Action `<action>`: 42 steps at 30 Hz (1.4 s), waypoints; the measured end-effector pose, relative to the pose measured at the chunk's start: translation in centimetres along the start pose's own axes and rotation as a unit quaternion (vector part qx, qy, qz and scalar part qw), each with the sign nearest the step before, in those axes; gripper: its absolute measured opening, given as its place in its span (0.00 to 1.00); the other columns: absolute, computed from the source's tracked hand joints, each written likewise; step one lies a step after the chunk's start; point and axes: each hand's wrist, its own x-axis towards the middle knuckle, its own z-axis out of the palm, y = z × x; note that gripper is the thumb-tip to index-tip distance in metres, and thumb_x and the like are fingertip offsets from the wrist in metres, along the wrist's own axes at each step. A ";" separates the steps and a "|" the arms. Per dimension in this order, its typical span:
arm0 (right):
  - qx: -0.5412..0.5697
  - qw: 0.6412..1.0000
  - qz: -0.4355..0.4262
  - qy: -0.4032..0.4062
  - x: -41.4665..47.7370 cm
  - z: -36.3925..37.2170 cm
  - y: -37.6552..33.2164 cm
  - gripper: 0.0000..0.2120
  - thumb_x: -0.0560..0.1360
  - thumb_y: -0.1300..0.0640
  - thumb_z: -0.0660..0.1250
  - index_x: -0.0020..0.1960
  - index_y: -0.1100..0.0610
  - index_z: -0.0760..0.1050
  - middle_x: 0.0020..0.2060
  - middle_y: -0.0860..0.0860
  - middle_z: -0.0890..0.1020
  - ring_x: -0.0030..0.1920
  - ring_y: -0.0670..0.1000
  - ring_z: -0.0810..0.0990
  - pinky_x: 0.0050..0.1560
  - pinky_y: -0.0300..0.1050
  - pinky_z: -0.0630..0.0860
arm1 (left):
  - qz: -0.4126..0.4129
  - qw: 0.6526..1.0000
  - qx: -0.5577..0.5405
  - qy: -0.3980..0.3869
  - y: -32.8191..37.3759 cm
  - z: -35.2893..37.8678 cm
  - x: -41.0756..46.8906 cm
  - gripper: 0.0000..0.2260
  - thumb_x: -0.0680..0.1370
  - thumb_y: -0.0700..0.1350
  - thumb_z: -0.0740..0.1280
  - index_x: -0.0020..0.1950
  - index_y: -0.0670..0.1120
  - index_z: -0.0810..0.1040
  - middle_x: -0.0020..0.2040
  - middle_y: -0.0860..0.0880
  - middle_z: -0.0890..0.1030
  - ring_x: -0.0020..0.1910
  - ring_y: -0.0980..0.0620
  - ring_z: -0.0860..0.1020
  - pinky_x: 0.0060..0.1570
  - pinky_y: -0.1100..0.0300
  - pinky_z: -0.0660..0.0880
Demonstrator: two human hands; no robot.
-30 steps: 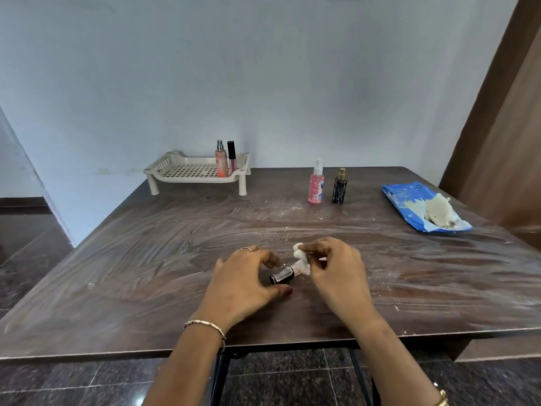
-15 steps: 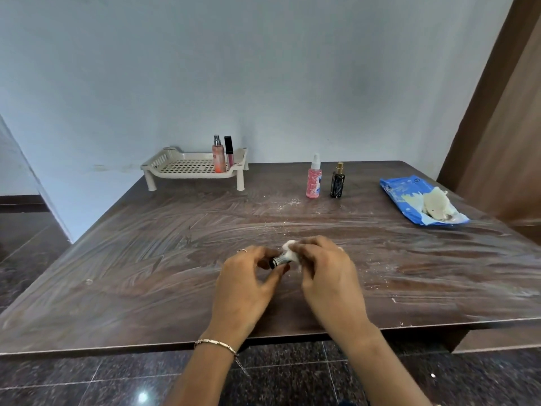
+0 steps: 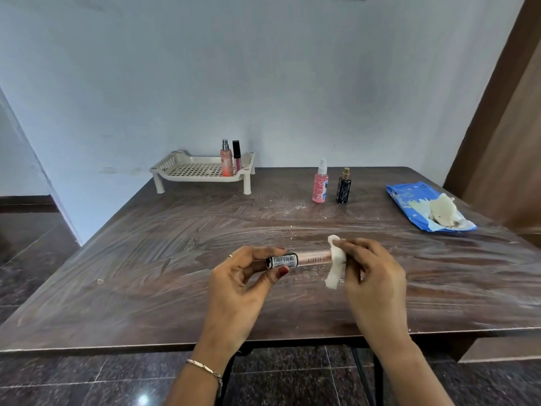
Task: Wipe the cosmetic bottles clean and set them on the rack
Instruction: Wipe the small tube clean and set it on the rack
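While our left hand [image 3: 234, 285] is pinching the tube [image 3: 310, 258] by its dark end above the counter [image 3: 146, 273] and our right hand [image 3: 371, 276] is pinching a wipe [image 3: 336, 265] round its other end, we are judging ourselves mid-wipe, with standing it on the rack [image 3: 187, 177] coming next.

Streaked, dusty wood-grain tabletop [image 3: 175, 259]; perforated matt cream plastic rack [image 3: 202, 171]; glossy pink tube [image 3: 313, 258]; soft white wipe [image 3: 336, 262]; shiny blue plastic packet [image 3: 409, 200].

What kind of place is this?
Probably a room at home: a dark brown wooden table by a plain pale blue wall, a glossy dark tiled floor, a brown wooden door.
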 end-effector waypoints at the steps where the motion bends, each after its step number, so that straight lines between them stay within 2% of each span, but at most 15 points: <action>1: 0.080 0.995 0.066 -0.003 -0.1 0.1 -0.3 0.18 0.70 0.73 0.67 0.52 0.55 0.83 0.45 0.42 0.82 0.47 0.40 0.80 0.46 0.27 0.72 | -0.001 1.000 -0.005 0.002 0.0 0.1 0.0 0.12 0.64 0.39 0.74 0.47 0.45 0.82 0.47 0.50 0.86 0.48 0.52 0.84 0.49 0.65 0.78; 2: 0.181 0.974 0.138 -0.010 -0.1 0.1 -0.8 0.18 0.71 0.73 0.66 0.52 0.54 0.83 0.45 0.43 0.84 0.47 0.40 0.81 0.47 0.27 0.73 | -0.002 1.000 -0.010 0.006 0.0 0.2 0.0 0.11 0.64 0.39 0.73 0.46 0.44 0.82 0.47 0.50 0.86 0.48 0.52 0.84 0.49 0.66 0.78; 4: 0.371 0.892 0.259 -0.024 -0.2 0.1 -1.6 0.13 0.74 0.69 0.66 0.51 0.55 0.83 0.44 0.48 0.86 0.46 0.41 0.82 0.46 0.30 0.76 | 0.001 1.000 -0.008 0.014 0.0 0.3 -0.1 0.11 0.64 0.39 0.73 0.46 0.44 0.82 0.47 0.49 0.86 0.48 0.53 0.84 0.48 0.66 0.78; 6: 0.465 0.825 0.321 -0.023 -0.4 0.1 -2.3 0.10 0.76 0.65 0.65 0.51 0.57 0.83 0.44 0.50 0.86 0.44 0.41 0.82 0.45 0.32 0.77 | 0.007 1.000 0.005 0.019 0.2 0.4 -0.2 0.11 0.64 0.40 0.74 0.46 0.46 0.82 0.47 0.49 0.85 0.48 0.53 0.84 0.49 0.65 0.78; 7: 0.485 0.810 0.331 -0.014 -0.5 0.2 -2.5 0.09 0.76 0.65 0.65 0.50 0.58 0.82 0.44 0.50 0.86 0.44 0.42 0.82 0.44 0.32 0.77 | 0.009 1.000 0.011 0.021 0.2 0.4 -0.3 0.11 0.64 0.40 0.74 0.45 0.47 0.82 0.47 0.49 0.85 0.48 0.53 0.84 0.49 0.65 0.78; 9: 0.491 0.808 0.326 0.015 -0.5 0.3 -2.7 0.07 0.74 0.63 0.67 0.50 0.60 0.81 0.42 0.52 0.86 0.44 0.44 0.83 0.43 0.32 0.77 | 0.012 1.000 0.013 0.026 0.4 0.3 -0.4 0.11 0.64 0.40 0.74 0.45 0.48 0.82 0.47 0.50 0.85 0.48 0.53 0.83 0.50 0.64 0.78; 13: 0.482 0.816 0.310 0.071 -0.2 0.1 -2.6 0.02 0.70 0.64 0.70 0.42 0.61 0.80 0.32 0.49 0.84 0.35 0.43 0.81 0.40 0.32 0.77 | 0.008 1.000 -0.010 0.021 0.8 0.2 -0.7 0.11 0.64 0.39 0.73 0.46 0.46 0.82 0.47 0.51 0.85 0.48 0.53 0.84 0.48 0.67 0.78; 17: 0.511 0.795 0.313 0.094 -0.1 0.1 -2.6 0.02 0.68 0.63 0.72 0.39 0.60 0.79 0.30 0.48 0.82 0.34 0.43 0.80 0.39 0.32 0.77 | 0.000 0.999 -0.046 0.021 1.2 0.4 -1.0 0.12 0.64 0.37 0.72 0.46 0.44 0.81 0.46 0.53 0.86 0.47 0.55 0.84 0.46 0.68 0.77; 20: 0.504 0.814 0.282 0.059 -0.4 0.1 -2.4 0.05 0.68 0.64 0.72 0.44 0.59 0.80 0.36 0.49 0.84 0.39 0.43 0.81 0.43 0.33 0.77 | -0.012 0.998 -0.066 0.015 1.3 0.4 -1.0 0.12 0.64 0.36 0.72 0.45 0.45 0.81 0.45 0.53 0.86 0.47 0.55 0.84 0.46 0.68 0.78; 25: 0.336 0.932 0.136 0.004 -0.7 0.1 -1.6 0.13 0.68 0.69 0.72 0.48 0.55 0.80 0.45 0.47 0.85 0.49 0.44 0.82 0.51 0.35 0.77 | -0.013 0.998 -0.063 0.013 1.5 -0.1 -0.8 0.11 0.64 0.38 0.72 0.46 0.46 0.82 0.46 0.52 0.86 0.47 0.54 0.84 0.47 0.68 0.77; 28: 0.218 0.974 0.022 -0.050 -1.1 0.1 -1.6 0.15 0.69 0.69 0.72 0.50 0.52 0.82 0.47 0.42 0.84 0.51 0.42 0.82 0.53 0.37 0.77 | -0.016 0.999 -0.050 0.011 1.6 -0.3 -0.4 0.12 0.65 0.39 0.73 0.48 0.46 0.82 0.46 0.51 0.86 0.48 0.54 0.83 0.48 0.67 0.77; 33: 0.159 0.984 -0.058 -0.057 -1.5 0.7 -2.9 0.16 0.71 0.66 0.72 0.56 0.51 0.81 0.51 0.41 0.83 0.53 0.39 0.80 0.53 0.40 0.78 | -0.021 0.999 -0.042 -0.004 2.0 -0.1 0.1 0.12 0.65 0.40 0.72 0.48 0.46 0.82 0.44 0.50 0.86 0.45 0.53 0.84 0.46 0.66 0.77; 37: 0.116 0.986 -0.111 -0.054 -1.4 1.3 -4.2 0.18 0.71 0.63 0.71 0.60 0.51 0.79 0.54 0.43 0.82 0.56 0.39 0.79 0.54 0.38 0.77 | -0.022 0.998 -0.060 -0.007 2.2 0.3 0.1 0.10 0.67 0.38 0.71 0.47 0.45 0.81 0.41 0.50 0.86 0.42 0.53 0.84 0.43 0.66 0.78; 42: 0.062 0.983 -0.153 -0.081 -1.2 1.5 -3.9 0.19 0.73 0.58 0.71 0.64 0.50 0.76 0.56 0.46 0.82 0.55 0.44 0.80 0.49 0.45 0.80 | -0.038 0.997 -0.074 0.007 2.5 -0.6 0.5 0.10 0.67 0.41 0.71 0.48 0.43 0.80 0.40 0.49 0.85 0.42 0.50 0.84 0.43 0.66 0.78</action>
